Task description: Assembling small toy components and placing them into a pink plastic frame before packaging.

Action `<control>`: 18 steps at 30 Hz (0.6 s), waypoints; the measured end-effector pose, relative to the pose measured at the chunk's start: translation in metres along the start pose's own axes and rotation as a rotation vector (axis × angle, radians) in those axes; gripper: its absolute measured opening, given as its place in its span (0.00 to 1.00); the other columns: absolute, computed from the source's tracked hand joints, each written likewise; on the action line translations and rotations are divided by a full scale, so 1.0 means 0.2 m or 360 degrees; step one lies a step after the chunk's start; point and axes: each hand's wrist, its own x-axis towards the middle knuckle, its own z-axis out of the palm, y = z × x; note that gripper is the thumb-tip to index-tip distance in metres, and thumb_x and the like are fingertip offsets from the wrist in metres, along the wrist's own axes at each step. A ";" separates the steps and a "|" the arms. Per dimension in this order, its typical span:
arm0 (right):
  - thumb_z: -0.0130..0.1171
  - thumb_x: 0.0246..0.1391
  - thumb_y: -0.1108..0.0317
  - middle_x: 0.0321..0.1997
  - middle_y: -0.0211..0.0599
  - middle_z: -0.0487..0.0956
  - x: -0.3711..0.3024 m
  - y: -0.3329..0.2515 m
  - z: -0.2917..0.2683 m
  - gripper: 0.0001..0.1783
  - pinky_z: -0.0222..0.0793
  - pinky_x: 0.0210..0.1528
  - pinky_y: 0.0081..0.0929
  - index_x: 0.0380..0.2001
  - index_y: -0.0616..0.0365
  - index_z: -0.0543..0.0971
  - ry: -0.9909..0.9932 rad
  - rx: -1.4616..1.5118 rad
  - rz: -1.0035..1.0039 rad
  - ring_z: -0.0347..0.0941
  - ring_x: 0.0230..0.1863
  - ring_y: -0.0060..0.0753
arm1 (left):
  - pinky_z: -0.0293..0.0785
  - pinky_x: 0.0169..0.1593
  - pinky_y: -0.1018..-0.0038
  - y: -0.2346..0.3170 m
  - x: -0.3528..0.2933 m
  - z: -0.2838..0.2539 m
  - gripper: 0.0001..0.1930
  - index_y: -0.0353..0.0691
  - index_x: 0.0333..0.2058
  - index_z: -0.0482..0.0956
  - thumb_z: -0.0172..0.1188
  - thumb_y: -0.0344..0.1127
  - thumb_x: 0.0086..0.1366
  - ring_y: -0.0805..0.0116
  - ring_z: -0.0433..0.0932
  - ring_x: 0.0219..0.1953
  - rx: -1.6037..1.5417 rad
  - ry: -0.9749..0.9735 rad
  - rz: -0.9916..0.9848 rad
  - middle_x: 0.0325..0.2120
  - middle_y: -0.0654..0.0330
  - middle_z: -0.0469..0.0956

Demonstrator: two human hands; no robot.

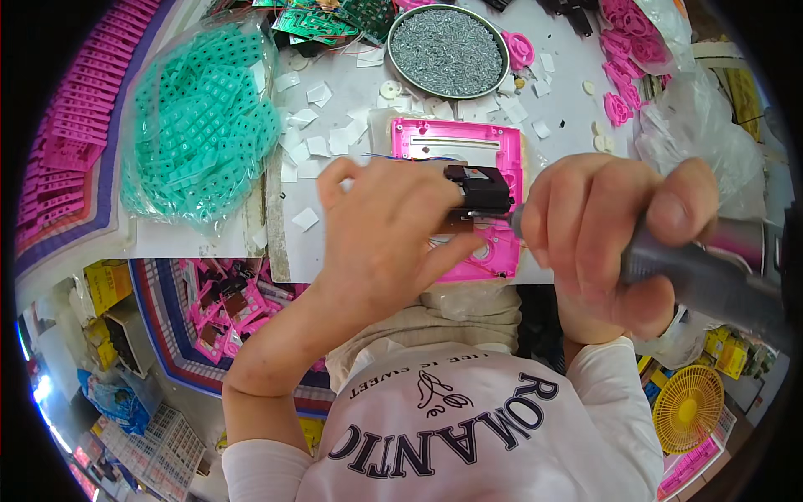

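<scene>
At the middle of the table lies a pink plastic housing (514, 152), its open inner side up. Over it my left hand (372, 222) grips a black boxy plastic part (489, 191), fingers on its left end; thin dark wires run beside it. My right hand (598, 226) is closed around a dark grey powered screwdriver (694, 272). The tool lies nearly level, its thin bit pointing left at the lower edge of the black part. Whether the bit touches a screw is too small to tell.
Beyond the housing stands a round metal dish (449, 97) of small screws. White paper squares (319, 94) are scattered around. A clear bag of turquoise keypads (201, 125) lies at left, green circuit boards (314, 23) behind, pink parts (623, 67) at far right. Below left is a striped container (159, 314).
</scene>
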 end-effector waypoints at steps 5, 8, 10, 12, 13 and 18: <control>0.60 0.66 0.50 0.23 0.19 0.71 0.01 0.07 0.03 0.26 0.61 0.24 0.21 0.62 0.43 0.66 0.0318 -0.0194 -0.0082 0.65 0.22 0.19 | 0.55 0.51 0.60 -0.06 -0.11 0.04 0.27 0.47 0.44 0.76 0.77 0.42 0.46 0.60 0.74 0.45 0.0172 -0.0051 -0.0149 0.43 0.64 0.78; 0.61 0.66 0.50 0.22 0.20 0.70 0.03 0.14 0.05 0.26 0.61 0.24 0.21 0.61 0.44 0.66 0.0438 -0.0231 -0.0068 0.65 0.22 0.20 | 0.54 0.50 0.60 -0.10 -0.10 0.08 0.28 0.47 0.46 0.76 0.77 0.42 0.46 0.62 0.75 0.45 0.0231 -0.0116 -0.0072 0.42 0.65 0.78; 0.61 0.66 0.51 0.22 0.20 0.70 0.03 0.16 0.05 0.26 0.61 0.24 0.21 0.60 0.44 0.66 0.0445 -0.0247 -0.0053 0.65 0.22 0.20 | 0.54 0.50 0.57 -0.13 -0.11 0.09 0.29 0.48 0.48 0.76 0.76 0.42 0.47 0.63 0.75 0.45 0.0165 -0.0172 -0.0077 0.42 0.67 0.78; 0.62 0.65 0.51 0.22 0.20 0.70 0.03 0.18 0.05 0.25 0.61 0.24 0.22 0.59 0.44 0.66 0.0451 -0.0266 -0.0039 0.65 0.22 0.20 | 0.55 0.49 0.58 -0.14 -0.11 0.10 0.29 0.48 0.48 0.76 0.76 0.42 0.47 0.63 0.75 0.45 0.0099 -0.0155 -0.0085 0.42 0.66 0.78; 0.62 0.65 0.51 0.22 0.21 0.70 0.03 0.18 0.06 0.25 0.61 0.24 0.22 0.59 0.45 0.67 0.0447 -0.0272 -0.0032 0.65 0.22 0.20 | 0.55 0.49 0.58 -0.14 -0.11 0.10 0.28 0.48 0.48 0.76 0.76 0.42 0.48 0.64 0.75 0.45 0.0070 -0.0148 -0.0091 0.42 0.66 0.78; 0.63 0.64 0.52 0.21 0.21 0.69 0.04 0.21 0.08 0.25 0.61 0.24 0.22 0.57 0.46 0.67 0.0406 -0.0287 -0.0008 0.65 0.22 0.21 | 0.54 0.49 0.58 -0.15 -0.12 0.12 0.28 0.48 0.48 0.76 0.76 0.42 0.48 0.63 0.75 0.45 0.0037 -0.0106 -0.0092 0.42 0.66 0.78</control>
